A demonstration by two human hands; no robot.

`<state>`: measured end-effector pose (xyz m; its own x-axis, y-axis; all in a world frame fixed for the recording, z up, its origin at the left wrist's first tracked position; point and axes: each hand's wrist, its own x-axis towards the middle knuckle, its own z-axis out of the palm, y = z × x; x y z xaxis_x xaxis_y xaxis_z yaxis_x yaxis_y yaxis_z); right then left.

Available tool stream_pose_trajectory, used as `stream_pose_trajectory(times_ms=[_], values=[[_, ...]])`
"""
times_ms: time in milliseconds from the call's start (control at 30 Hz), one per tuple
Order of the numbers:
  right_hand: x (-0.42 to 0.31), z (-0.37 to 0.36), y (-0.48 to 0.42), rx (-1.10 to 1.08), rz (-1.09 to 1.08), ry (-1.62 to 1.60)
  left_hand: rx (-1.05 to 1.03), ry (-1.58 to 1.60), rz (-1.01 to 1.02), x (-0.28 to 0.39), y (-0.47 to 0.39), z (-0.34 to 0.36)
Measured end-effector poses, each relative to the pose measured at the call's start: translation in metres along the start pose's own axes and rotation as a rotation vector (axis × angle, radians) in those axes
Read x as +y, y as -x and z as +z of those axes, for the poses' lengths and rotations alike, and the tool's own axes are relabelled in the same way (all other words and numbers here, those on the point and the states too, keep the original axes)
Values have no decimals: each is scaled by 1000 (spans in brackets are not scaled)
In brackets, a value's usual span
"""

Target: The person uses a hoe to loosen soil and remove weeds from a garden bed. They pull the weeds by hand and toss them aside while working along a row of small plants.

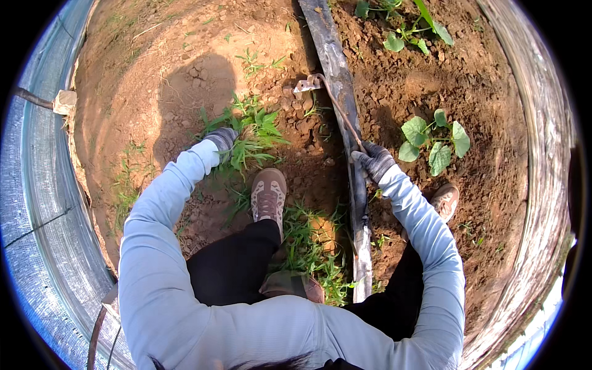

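Note:
My left hand [223, 141], in a grey striped knit glove, is closed around a bunch of leafy green weeds [256, 132] just above the soil. Whether their roots are still in the ground cannot be told. In a matching glove, my right hand [375, 161] grips a hand hoe with a thin, bent metal shank [340, 108]. Its flat metal blade [308, 84] points left, beyond a dark edging strip [340, 74] that the shank crosses. The hoe's grip end is mostly hidden by my fingers.
Broad-leaved seedlings [438, 147] grow right of the strip, one near my right hand, with others [402, 34] farther off. More weeds [305, 249] stand behind my left shoe [269, 192]. Blue-white netting [46, 185] borders the left, a weathered log-like edge [532, 138] the right.

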<state>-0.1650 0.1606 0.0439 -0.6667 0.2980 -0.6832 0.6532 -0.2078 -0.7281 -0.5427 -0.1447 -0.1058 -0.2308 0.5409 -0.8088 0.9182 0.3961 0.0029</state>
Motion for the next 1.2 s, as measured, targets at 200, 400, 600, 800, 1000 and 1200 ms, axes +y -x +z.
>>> stream_pose_trajectory(times_ms=[200, 400, 600, 800, 1000, 1200], values=[[-50, 9, 92, 186, -131, -161, 451, 497, -473, -24, 151, 35], [-92, 52, 164, 66, -251, -62, 280, 747, -816, -5, 259, 226], [-114, 112, 204, 55, -279, -131, 710, 767, -694, -19, 366, 134], [-103, 132, 210, 48, -281, -108, 64, 622, -592, 37, 413, 203], [-103, 149, 232, 79, -182, -140, 530, 641, -733, -63, 506, 155], [-71, 103, 196, 158, -198, -254, 1302, 418, -1231, -178, 748, 52]])
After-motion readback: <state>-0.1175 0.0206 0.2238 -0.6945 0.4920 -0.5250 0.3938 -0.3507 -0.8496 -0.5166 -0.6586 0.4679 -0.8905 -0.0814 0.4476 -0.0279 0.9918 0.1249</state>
